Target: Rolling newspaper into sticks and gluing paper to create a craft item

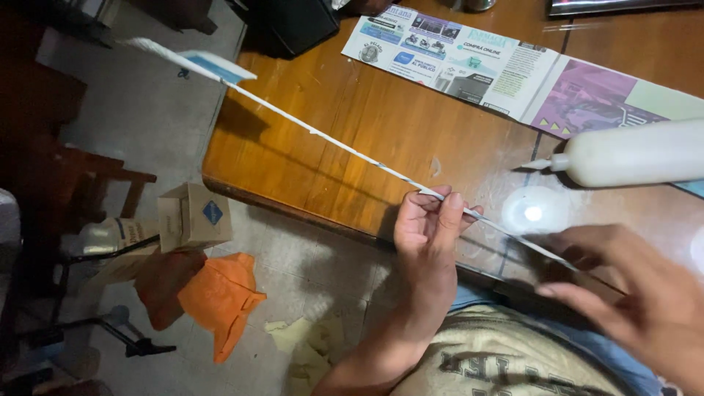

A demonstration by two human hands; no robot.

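View from above a wooden table (352,125). A long, thin rolled paper stick (330,143) runs diagonally from upper left, where its loose blue-and-white end (198,62) overhangs the floor, down to the lower right. The left hand (429,227) pinches the stick between thumb and curled fingers near the table edge. The right hand (631,282), blurred and cut off by the frame, meets the stick's lower end; whether its fingers grip it cannot be told. A white glue bottle (631,154) lies on its side, base out of frame. A printed newspaper strip (469,62) lies beyond. On the dim floor: a small cardboard box (194,216) and orange cloth (220,297).
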